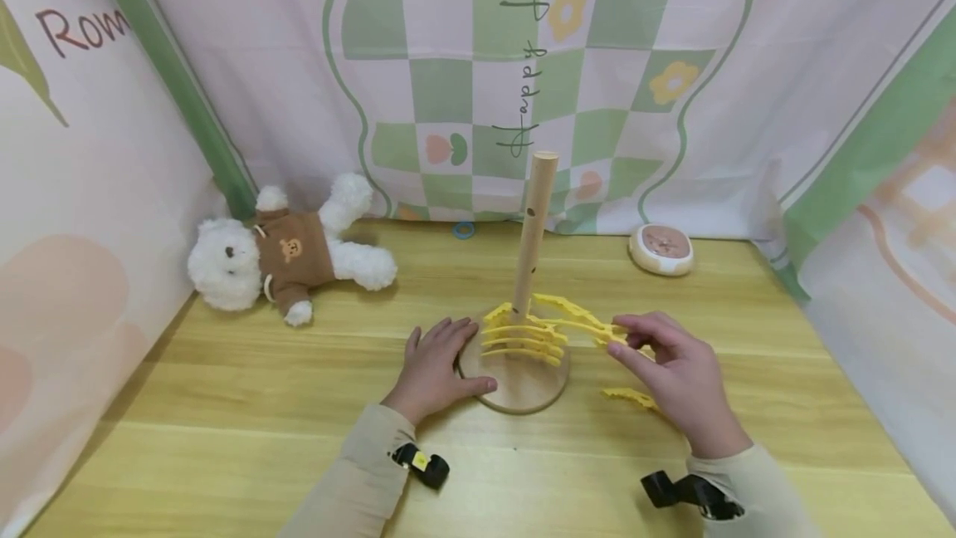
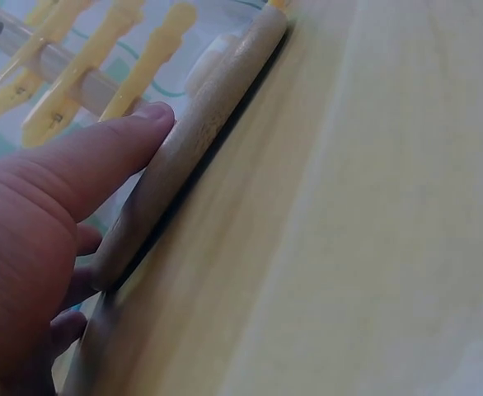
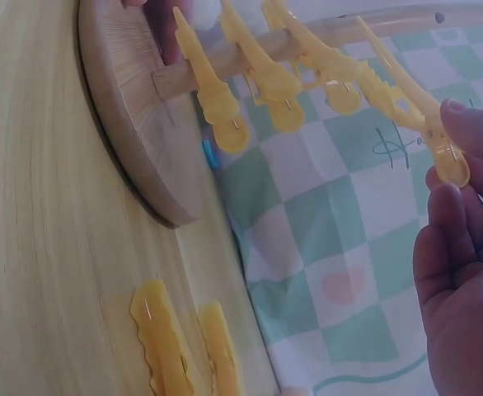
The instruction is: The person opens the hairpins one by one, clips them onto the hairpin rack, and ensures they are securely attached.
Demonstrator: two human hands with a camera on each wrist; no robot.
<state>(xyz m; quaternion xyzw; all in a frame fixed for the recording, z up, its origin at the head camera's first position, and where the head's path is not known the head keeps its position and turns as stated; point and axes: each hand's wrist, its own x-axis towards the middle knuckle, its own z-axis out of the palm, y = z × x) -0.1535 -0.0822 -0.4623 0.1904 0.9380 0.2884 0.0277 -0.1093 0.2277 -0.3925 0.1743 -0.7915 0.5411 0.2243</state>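
A wooden stand has an upright post (image 1: 536, 231) on a round base (image 1: 523, 393). My left hand (image 1: 436, 372) rests at the base's left edge, fingers extended along the rim and thumb (image 2: 134, 136) over its near side. Three yellow hair clips (image 3: 274, 87) are clipped one above another on the lower post. In my right hand (image 1: 675, 364), thumb and fingertips pinch the tail end of another yellow hair clip (image 3: 431, 124). Its two arms are spread apart and point towards the post, just above the attached clips.
Two more yellow hair clips (image 3: 161, 334) lie on the wooden table (image 1: 246, 438) by my right hand. A white plush bear (image 1: 295, 251) in a brown top lies at the back left. A small blue ring (image 1: 464, 230) and a round white-and-brown object (image 1: 661, 250) sit near the curtain.
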